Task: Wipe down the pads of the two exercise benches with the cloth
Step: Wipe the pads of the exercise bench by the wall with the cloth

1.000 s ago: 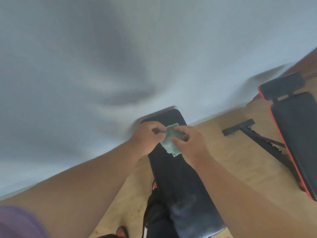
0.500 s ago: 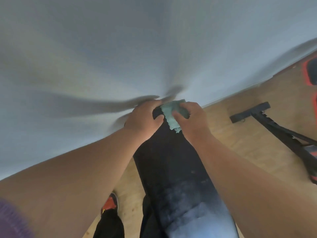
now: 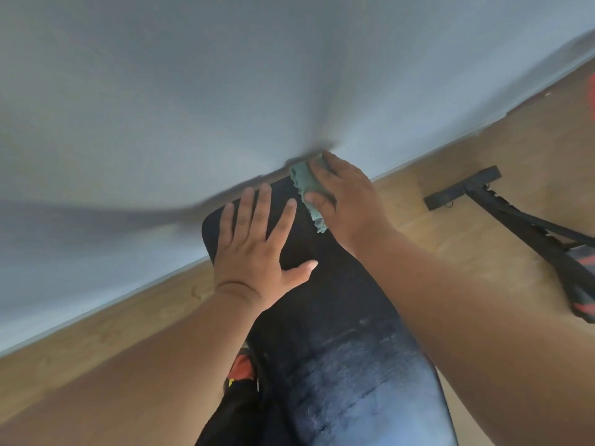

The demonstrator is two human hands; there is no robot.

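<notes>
A long black bench pad (image 3: 325,317) runs from the bottom of the view up to the wall. My left hand (image 3: 254,249) lies flat on its far end with the fingers spread. My right hand (image 3: 344,201) grips a bunched green cloth (image 3: 306,185) and holds it down on the pad's far right corner, next to the wall. Only the black foot and frame (image 3: 502,214) of the second bench show at the right edge, with a bit of red trim (image 3: 582,309).
A pale grey wall (image 3: 225,91) stands right behind the pad's far end. Wooden floor (image 3: 450,252) lies on both sides of the bench. My leg in black and a red shoe (image 3: 241,365) are left of the pad below.
My left hand has let go of the cloth and now lies flat on the pad. My right hand has carried the cloth to the pad's far right corner. The view shifted left.
</notes>
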